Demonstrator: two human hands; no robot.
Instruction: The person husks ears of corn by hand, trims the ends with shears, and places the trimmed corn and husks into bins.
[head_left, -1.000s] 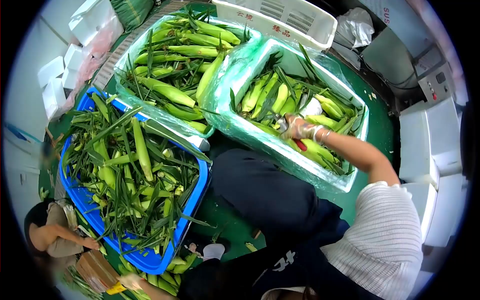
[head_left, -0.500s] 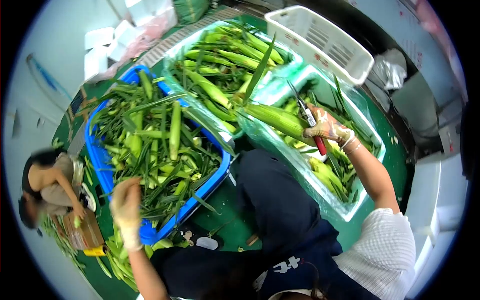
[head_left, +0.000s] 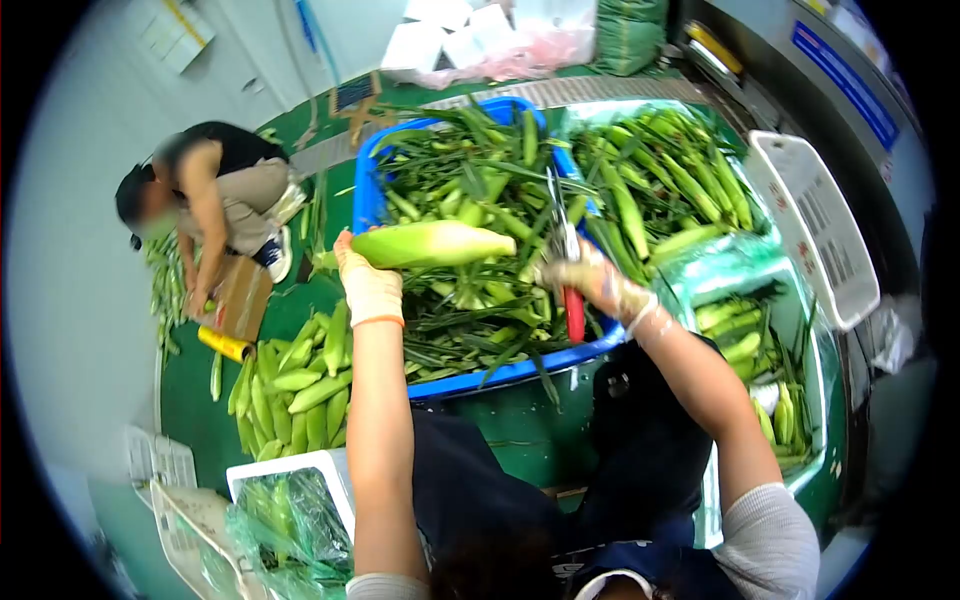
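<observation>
My gloved left hand (head_left: 370, 285) is closed round one end of a husked-green ear of corn (head_left: 440, 244), held level above the blue tub (head_left: 470, 384). The tub is heaped with cut leaves and husk trimmings (head_left: 450, 335). In my gloved right hand (head_left: 605, 285) are red-handled shears (head_left: 573, 310), their metal blades pointing up and away from me. This hand is slightly blurred and sits over the right side of the tub, a little right of the ear's tip.
Behind and right, a lined box holds leafy corn (head_left: 680, 180); another lined box (head_left: 822, 400) is nearer. A pile of trimmed ears (head_left: 295, 390) lies on the floor at left, by a white foam box (head_left: 342, 470). A co-worker (head_left: 215, 190) crouches beside a cardboard box (head_left: 243, 297).
My view has swung left. The leafy ear by my right hand is gone from it; the shears stay there and are now over the tub. My left hand, empty before, now holds a trimmed ear.
</observation>
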